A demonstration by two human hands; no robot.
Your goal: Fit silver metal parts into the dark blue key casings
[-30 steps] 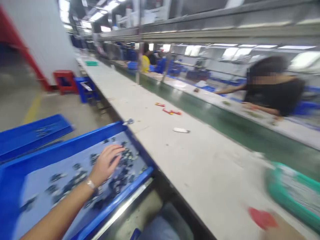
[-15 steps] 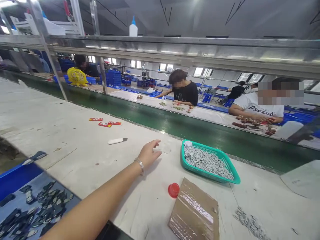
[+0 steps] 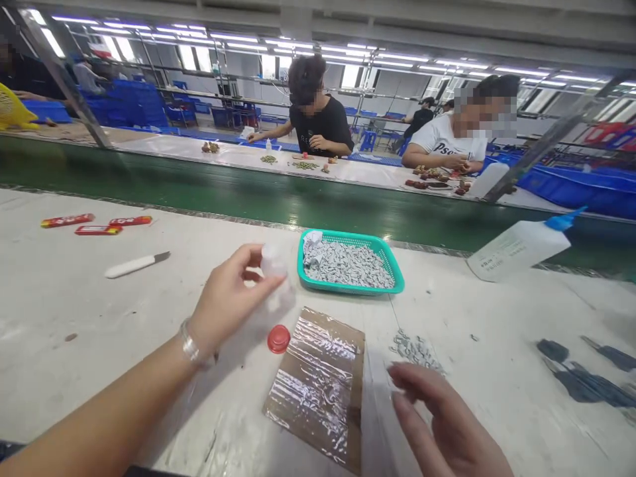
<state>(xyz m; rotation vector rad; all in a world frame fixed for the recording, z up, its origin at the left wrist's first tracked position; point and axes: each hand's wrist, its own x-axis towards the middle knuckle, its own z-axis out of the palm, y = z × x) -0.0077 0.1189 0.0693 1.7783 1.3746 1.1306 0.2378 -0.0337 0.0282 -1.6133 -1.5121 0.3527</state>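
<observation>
My left hand point(image 3: 226, 291) pinches a small translucent plastic cup point(image 3: 273, 260) between thumb and fingers, held just above the table. Below it sits a red round cap or small cup point(image 3: 279, 338), touching or close beside a brown cardboard piece point(image 3: 318, 384) streaked with shiny, glue-like lines. At lower right, my right hand point(image 3: 442, 424) has thumb and fingers apart, beside the cardboard. A faint whitish patch lies by its fingertips; I cannot make out what it is. Just beyond my right hand is a loose pile of small grey-white pieces point(image 3: 416, 350).
A green basket point(image 3: 348, 289) holds many similar pieces. To its right leans a white bottle with blue nozzle point(image 3: 519, 248). Dark flat parts point(image 3: 586, 381) lie at right; a white-handled knife point(image 3: 134, 265) and red packets point(image 3: 97, 230) at left. Two co-workers sit beyond the green belt point(image 3: 223, 199).
My left hand has picked up the translucent cup from the table. My right hand has come into view at lower right. The camera has turned right and downward.
</observation>
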